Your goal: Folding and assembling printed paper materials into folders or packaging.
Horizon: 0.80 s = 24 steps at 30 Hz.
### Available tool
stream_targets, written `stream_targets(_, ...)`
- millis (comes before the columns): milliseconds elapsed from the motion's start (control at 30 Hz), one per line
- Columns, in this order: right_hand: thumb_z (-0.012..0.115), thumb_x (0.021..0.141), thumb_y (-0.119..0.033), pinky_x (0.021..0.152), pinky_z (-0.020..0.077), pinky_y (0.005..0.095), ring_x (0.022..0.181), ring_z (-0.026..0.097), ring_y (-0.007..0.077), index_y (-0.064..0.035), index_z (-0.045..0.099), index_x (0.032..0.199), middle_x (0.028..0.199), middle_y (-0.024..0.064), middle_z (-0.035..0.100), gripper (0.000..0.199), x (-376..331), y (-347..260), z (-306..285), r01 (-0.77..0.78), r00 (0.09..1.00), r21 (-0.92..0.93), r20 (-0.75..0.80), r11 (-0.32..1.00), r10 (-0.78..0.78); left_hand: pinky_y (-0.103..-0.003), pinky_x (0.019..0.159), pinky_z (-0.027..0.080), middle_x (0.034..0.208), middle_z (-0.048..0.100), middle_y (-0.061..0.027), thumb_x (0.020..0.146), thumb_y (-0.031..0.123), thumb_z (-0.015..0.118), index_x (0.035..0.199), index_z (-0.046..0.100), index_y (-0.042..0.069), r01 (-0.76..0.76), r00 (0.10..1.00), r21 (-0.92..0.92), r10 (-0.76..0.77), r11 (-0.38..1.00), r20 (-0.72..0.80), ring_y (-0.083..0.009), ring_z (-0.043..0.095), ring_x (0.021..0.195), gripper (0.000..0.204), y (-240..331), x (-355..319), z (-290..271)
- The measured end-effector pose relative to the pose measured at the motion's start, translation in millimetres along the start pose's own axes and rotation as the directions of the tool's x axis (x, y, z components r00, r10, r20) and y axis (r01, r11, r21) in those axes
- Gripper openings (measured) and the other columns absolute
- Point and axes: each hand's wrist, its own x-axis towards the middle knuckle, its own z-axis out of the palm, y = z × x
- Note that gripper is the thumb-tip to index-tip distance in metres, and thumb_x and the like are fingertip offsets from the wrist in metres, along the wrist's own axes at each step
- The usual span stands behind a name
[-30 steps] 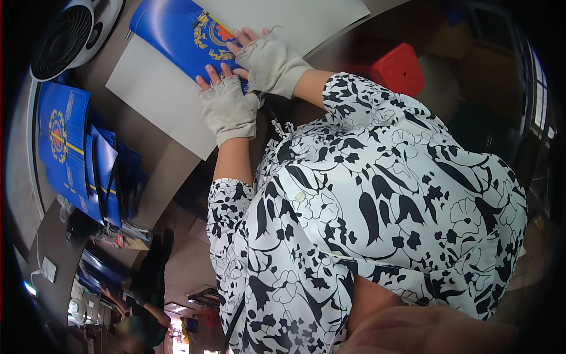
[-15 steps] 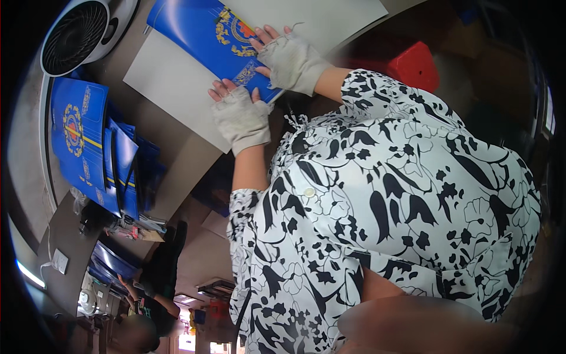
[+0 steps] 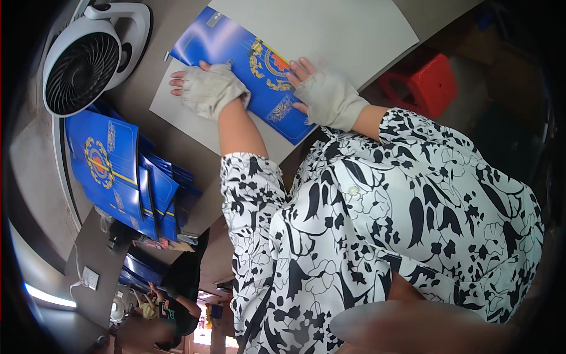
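A blue printed cover [image 3: 239,71] with a gold wreath emblem and a yellow stripe lies flat on a large white board [image 3: 348,29]. My left hand [image 3: 207,91], in a pale fingerless work glove, rests open across the cover's left edge, its fingertips over the white board. On the opposite edge, beside the emblem, lies my right hand [image 3: 330,97], gloved the same way, fingers apart and pressed lightly down. Neither hand grips anything. Part of the cover's left edge is hidden under my left glove.
To the left, several blue printed folders [image 3: 109,168] form an uneven pile. A white fan [image 3: 82,74] with a black grille stands at the upper left. Beyond the table edge at right is a red plastic stool [image 3: 433,85]. Another person [image 3: 177,312] works at the lower left.
My left hand has moved left and away from me, from the cover's near end to its left edge. My right hand stays on the right edge. The whole view has shifted slightly.
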Motion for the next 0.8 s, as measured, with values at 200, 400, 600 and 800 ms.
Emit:
stream_targets(200,0.056,0.098,-0.051,0.122,0.0230,0.0604,0.153,0.030,0.0348,-0.0036,0.046,0.151,0.163,0.0186,0.036,0.072,-5.2,-28.0,7.6,0.072,0.994,-0.081,0.085,0.994,-0.065,-0.039,0.101,0.053,0.129,0.065,-0.0185,0.074,0.055,0.084,0.154,0.029,-0.015,0.316,0.948,0.015,-0.316,0.949,0.038,-0.0313,0.065,0.120,0.119,-38.5,57.1,-43.4)
stream_targets(400,0.050,0.100,-0.053,0.123,0.0188,0.0611,0.157,0.022,0.0333,-0.0082,0.041,0.154,0.166,0.0165,0.030,0.071,-5.1,-40.8,6.4,0.141,0.989,-0.065,0.050,0.988,-0.138,-0.038,0.097,0.056,0.122,0.069,-0.0125,0.075,0.053,0.083,0.158,0.023,-0.009,0.410,0.912,-0.143,-0.406,0.901,0.056,-0.0263,0.070,0.114,0.120,-75.0,80.0,-71.9)
stream_targets(600,0.050,0.100,-0.053,0.124,0.0171,0.0600,0.156,0.023,0.0331,-0.0073,0.042,0.154,0.167,0.0160,0.031,0.071,4.3,-35.3,12.9,0.141,0.990,-0.098,0.014,0.985,-0.141,-0.040,0.097,0.057,0.129,0.066,-0.0158,0.078,0.044,0.080,0.156,0.028,-0.008,0.347,0.937,-0.063,-0.349,0.936,-0.022,-0.0293,0.068,0.117,0.108,-57.5,85.8,-76.9)
stream_targets(800,0.055,0.100,-0.047,0.122,0.0225,0.0608,0.155,0.027,0.0353,-0.0033,0.042,0.153,0.165,0.0191,0.033,0.070,11.1,-17.5,-5.0,0.089,0.996,-0.108,0.041,0.990,-0.085,-0.039,0.110,0.048,0.144,0.053,-0.0215,0.078,0.039,0.078,0.153,0.034,-0.005,0.111,0.994,-0.101,-0.110,0.989,0.012,-0.0339,0.056,0.132,0.098,-25.8,32.2,-53.8)
